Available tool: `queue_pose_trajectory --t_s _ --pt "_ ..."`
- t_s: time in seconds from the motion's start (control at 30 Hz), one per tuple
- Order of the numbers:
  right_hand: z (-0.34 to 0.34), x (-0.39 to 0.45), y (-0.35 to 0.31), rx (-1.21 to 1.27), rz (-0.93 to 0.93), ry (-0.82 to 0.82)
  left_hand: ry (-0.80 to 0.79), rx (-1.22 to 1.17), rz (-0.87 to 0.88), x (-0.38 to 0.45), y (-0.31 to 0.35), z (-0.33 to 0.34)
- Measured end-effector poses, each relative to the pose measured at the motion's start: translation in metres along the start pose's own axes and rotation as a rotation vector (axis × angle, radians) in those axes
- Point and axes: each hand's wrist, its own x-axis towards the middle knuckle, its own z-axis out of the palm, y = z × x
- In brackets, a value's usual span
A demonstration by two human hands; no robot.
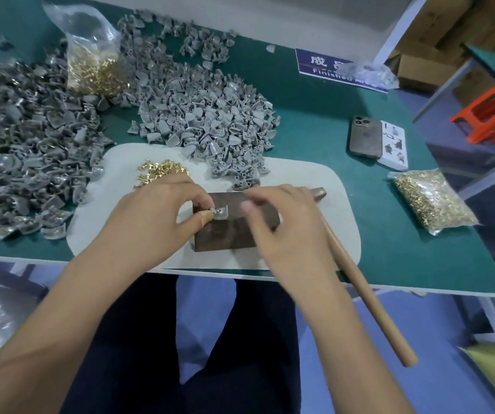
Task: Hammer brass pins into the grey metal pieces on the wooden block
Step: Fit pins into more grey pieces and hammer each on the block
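A dark wooden block (234,234) lies on a pale grey mat (324,204). My left hand (162,213) pinches a small grey metal piece (220,212) with a brass pin in it on the block's top left corner. Over the block's right part hovers my right hand (285,225), blurred, fingers loosely curled, holding nothing that I can see. A hammer lies under and beside that hand, its head (318,193) past the block and its wooden handle (368,297) reaching over the table's front edge. Loose brass pins (159,171) lie on the mat behind my left hand.
Big heaps of grey metal pieces lie at the left (25,144) and in the middle (210,115). An open bag of pins (93,67) stands at the back, a sealed one (431,201) lies at the right. A phone (364,137) rests on a card.
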Motion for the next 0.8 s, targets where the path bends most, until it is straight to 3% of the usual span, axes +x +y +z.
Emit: queue_pose_trajectory --t_s 0.13,0.47,0.8 --pt "0.027 0.013 -0.031 -0.002 -0.074 -0.141 0.101 -0.036 -0.022 -0.012 -0.006 -0.01" --pt "0.096 0.039 -0.098 0.097 -0.256 -0.378 0.209 0.035 -0.275 -0.064 -0.073 -0.06" --pt "0.156 0.074 -0.151 0.109 -0.266 -0.476 0.33 0.107 -0.407 -0.071 -0.123 -0.096"
